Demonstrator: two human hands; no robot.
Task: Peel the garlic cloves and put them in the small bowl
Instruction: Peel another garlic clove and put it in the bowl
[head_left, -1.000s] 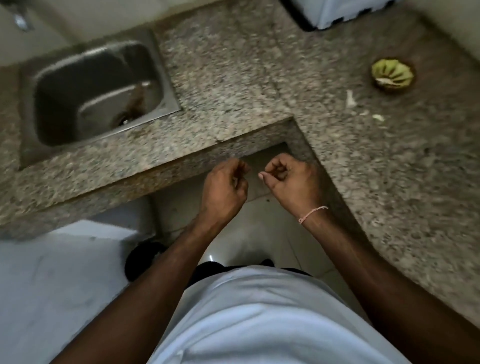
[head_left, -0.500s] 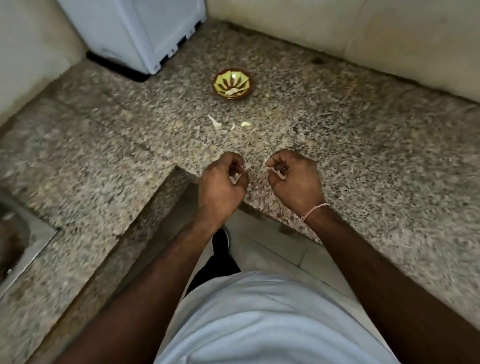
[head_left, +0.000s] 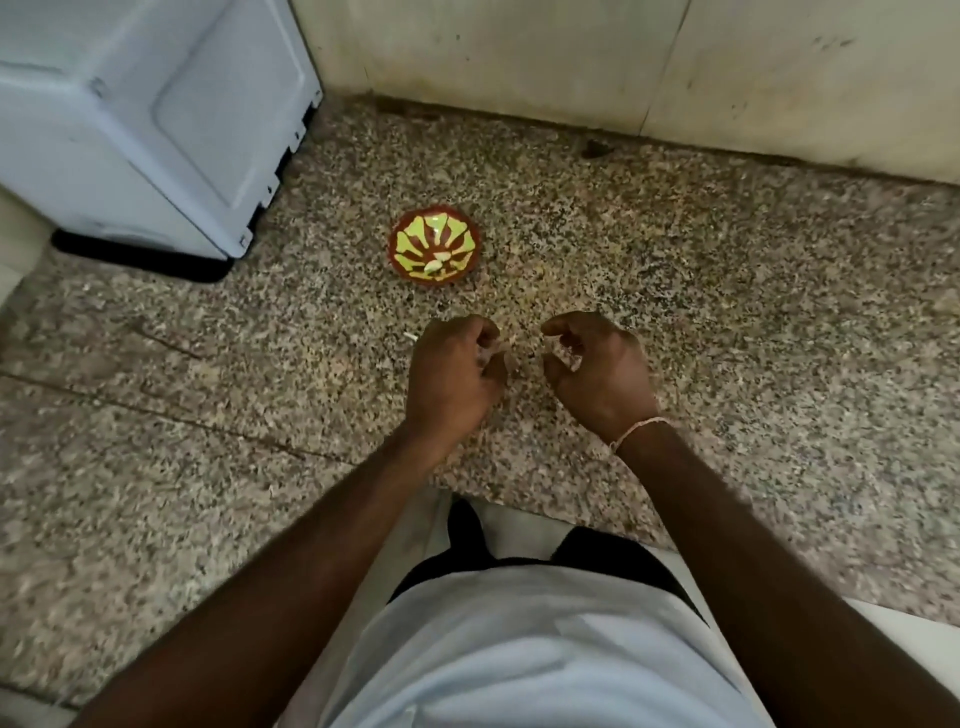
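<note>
Speckled stone counter (head_left: 727, 312) across frame, white appliance (head_left: 156, 119) upper left, left hand (head_left: 453, 375) centre, fingers curled, contents indiscernible, right hand (head_left: 597, 371) beside it, curled likewise, small bowl (head_left: 435, 251) above, pale cloves (head_left: 435, 264) inside, peel scrap (head_left: 410, 338) by left hand.

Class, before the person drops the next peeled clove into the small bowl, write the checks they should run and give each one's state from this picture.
1. Small bowl upright on the granite counter: ok.
2. Bowl has room; only a few pale pieces inside: ok.
3. Path from hands to bowl unobstructed: ok.
4. Left hand holds a clove: cannot tell; fingers curled around something pale.
5. Clove fully peeled: cannot tell.
6. Right hand free of skin scraps: cannot tell.
</note>
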